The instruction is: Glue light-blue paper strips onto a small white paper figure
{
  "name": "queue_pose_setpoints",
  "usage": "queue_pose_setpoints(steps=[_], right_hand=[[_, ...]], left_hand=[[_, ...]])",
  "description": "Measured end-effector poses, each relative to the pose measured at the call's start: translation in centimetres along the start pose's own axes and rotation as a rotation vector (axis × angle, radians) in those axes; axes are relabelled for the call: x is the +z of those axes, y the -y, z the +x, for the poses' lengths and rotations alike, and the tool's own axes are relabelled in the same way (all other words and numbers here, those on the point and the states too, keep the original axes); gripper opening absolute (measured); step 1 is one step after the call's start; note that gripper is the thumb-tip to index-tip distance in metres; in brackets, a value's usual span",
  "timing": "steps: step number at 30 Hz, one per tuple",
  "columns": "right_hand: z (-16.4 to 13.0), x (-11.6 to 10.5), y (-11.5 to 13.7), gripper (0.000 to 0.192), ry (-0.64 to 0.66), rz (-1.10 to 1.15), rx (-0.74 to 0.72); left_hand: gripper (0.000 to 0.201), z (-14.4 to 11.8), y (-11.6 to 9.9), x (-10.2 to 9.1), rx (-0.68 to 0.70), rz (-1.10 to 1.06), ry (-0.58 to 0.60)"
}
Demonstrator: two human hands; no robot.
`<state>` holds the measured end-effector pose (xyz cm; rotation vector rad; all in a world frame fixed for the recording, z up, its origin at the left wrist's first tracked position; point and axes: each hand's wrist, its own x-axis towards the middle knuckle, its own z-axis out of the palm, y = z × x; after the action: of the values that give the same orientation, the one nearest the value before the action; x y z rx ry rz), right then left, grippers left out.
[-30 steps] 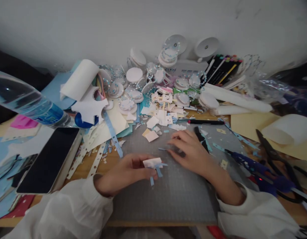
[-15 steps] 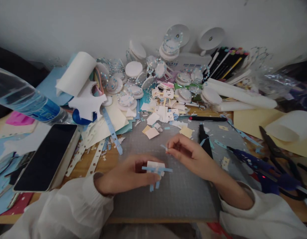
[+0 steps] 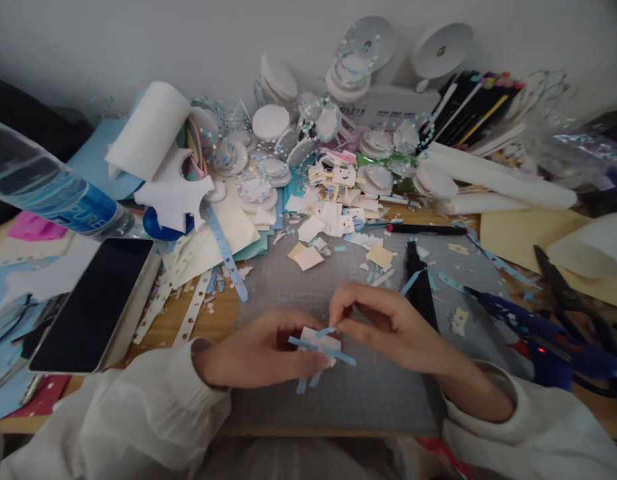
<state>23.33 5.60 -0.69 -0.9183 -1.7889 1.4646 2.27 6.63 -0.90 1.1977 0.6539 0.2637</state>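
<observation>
The left hand (image 3: pixel 261 350) pinches a small white paper piece (image 3: pixel 318 340) with thin blue strips (image 3: pixel 322 349) across and below it, holding it just above the grey mat (image 3: pixel 348 393). The right hand (image 3: pixel 388 323) meets it from the other side, thumb and forefinger closed on the tip of a short blue strip at the piece's top edge. The piece looks feather-light and limp, easy to crease or tear, and the strips would likely bend or pull loose under any tug; the safest hold seems to be by the white card's edges, with only fingertip pressure. The mat below and in front of the hands is bare, giving the most room; its near edge lies close to the sleeves. Just right of the right hand lies a black knife (image 3: pixel 419 283), and farther right a blue glue gun (image 3: pixel 528 330) and black scissors (image 3: pixel 571 300). Ahead, paper scraps (image 3: pixel 333 227) crowd the mat's far edge. To the left, well apart, a phone (image 3: pixel 96 300) rests beside a bottle (image 3: pixel 48 193).
</observation>
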Motion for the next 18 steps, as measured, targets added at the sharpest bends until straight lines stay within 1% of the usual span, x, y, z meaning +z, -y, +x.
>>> queue_pose_setpoints(steps=[2, 4, 8, 9, 12, 15, 18], right_hand=[[0.02, 0.02, -0.01, 0.008, 0.003, -0.018, -0.014], [0.01, 0.03, -0.02, 0.008, 0.004, -0.037, -0.027], [-0.02, 0.15, 0.03, 0.008, 0.009, -0.075, -0.024], [-0.02, 0.22, 0.07, 0.008, 0.010, -0.086, -0.020], [0.03, 0.41, 0.18, 0.009, 0.015, -0.108, -0.016], [0.08, 0.46, 0.11, 0.010, 0.020, -0.101, -0.009], [0.11, 0.23, -0.31, 0.010, -0.036, -0.064, 0.008]], left_hand=[[0.024, -0.08, -0.16, 0.00, -0.030, -0.041, 0.041], [0.027, -0.16, -0.24, 0.02, -0.068, -0.084, 0.047], [0.029, -0.15, -0.12, 0.16, -0.079, -0.124, -0.053], [0.030, -0.11, -0.07, 0.20, -0.087, -0.116, -0.057], [0.031, 0.06, 0.03, 0.26, -0.137, -0.064, -0.021], [0.032, 0.19, 0.08, 0.29, -0.145, -0.022, 0.004], [0.033, 0.17, -0.01, 0.35, -0.134, -0.006, 0.007]])
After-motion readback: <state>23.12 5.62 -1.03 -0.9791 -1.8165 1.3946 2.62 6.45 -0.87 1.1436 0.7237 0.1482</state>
